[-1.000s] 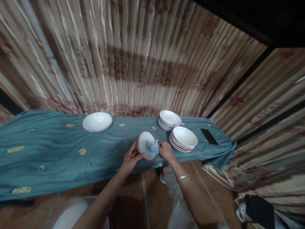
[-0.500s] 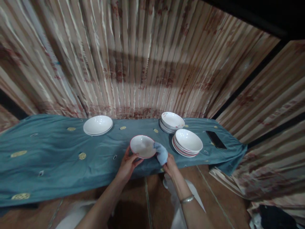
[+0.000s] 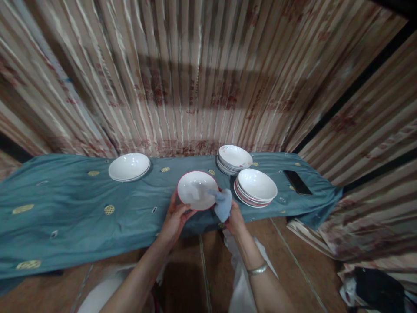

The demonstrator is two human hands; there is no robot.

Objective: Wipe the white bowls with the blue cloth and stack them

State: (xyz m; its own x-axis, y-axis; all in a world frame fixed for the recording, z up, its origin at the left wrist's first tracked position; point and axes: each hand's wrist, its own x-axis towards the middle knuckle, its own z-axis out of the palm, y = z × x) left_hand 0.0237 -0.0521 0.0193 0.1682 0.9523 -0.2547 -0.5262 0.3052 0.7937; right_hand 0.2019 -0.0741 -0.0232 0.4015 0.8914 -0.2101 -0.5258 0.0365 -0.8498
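Observation:
A white bowl with a red rim [image 3: 196, 187] is tilted toward me above the front part of the table. My left hand [image 3: 176, 217] grips its lower left edge, thumb over the rim and fingers underneath. In my right hand [image 3: 233, 217] is a light blue cloth [image 3: 223, 206], bunched at the bowl's right rim and partly reaching inside it. The cloth hides some of the right fingers. Just right of the cloth stands a stack of red-banded white bowls [image 3: 257, 187]. Behind it is another stack of bowls with a floral pattern [image 3: 235, 157].
A teal cloth with yellow motifs [image 3: 137, 208] covers the long table. White bowls, stacked [image 3: 129, 167], sit toward the left. A black phone [image 3: 297, 182] lies at the right. Pleated curtains [image 3: 195, 78] hang close behind the table, and tiled floor [image 3: 185, 278] shows below its front edge.
The held bowl has tipped further toward me, showing more of its inside. The blue cloth has shifted and bunched at the right rim. The camera view has moved slightly.

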